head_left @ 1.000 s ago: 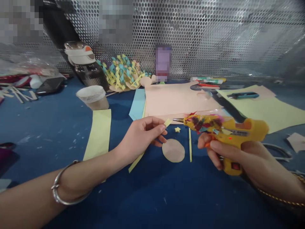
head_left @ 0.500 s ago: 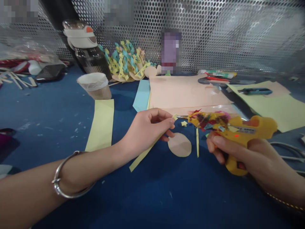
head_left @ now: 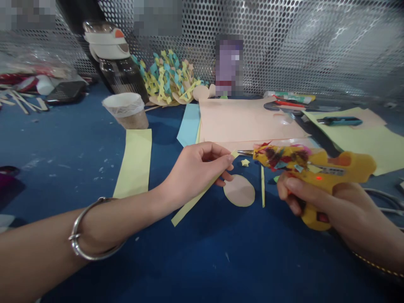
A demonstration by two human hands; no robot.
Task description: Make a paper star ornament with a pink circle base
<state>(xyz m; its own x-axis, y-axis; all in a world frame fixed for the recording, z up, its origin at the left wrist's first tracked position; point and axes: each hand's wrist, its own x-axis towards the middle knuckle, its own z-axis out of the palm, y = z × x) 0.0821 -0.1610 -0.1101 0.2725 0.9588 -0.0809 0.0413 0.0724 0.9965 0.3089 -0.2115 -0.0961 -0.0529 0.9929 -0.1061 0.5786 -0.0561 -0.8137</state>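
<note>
Pinched in my left hand (head_left: 203, 166) is a narrow yellow paper strip (head_left: 189, 209), its tail hanging toward the table below my wrist. My right hand (head_left: 328, 202) is wrapped round a yellow hot glue gun (head_left: 334, 168) with coloured paper scraps stuck to its barrel. The gun's metal nozzle points left and meets the strip's end at my left fingertips; whether glue is on it I cannot make out. Just below lie a small yellow paper star (head_left: 245, 162), a pale pink paper oval (head_left: 239, 190) and a thin yellow stick (head_left: 263, 187).
A wide yellow paper piece (head_left: 134, 164) lies left, by a paper cup (head_left: 126, 110) and a dark bottle (head_left: 118, 67). Behind are pink sheets (head_left: 246, 120), a cluster of curled paper strips (head_left: 172, 78) and a cutter (head_left: 340, 121) on yellow paper. Perforated metal stands at the back.
The glue gun has shifted slightly right, its nozzle still at the strip's end. My left hand keeps its pinch and has barely moved.
</note>
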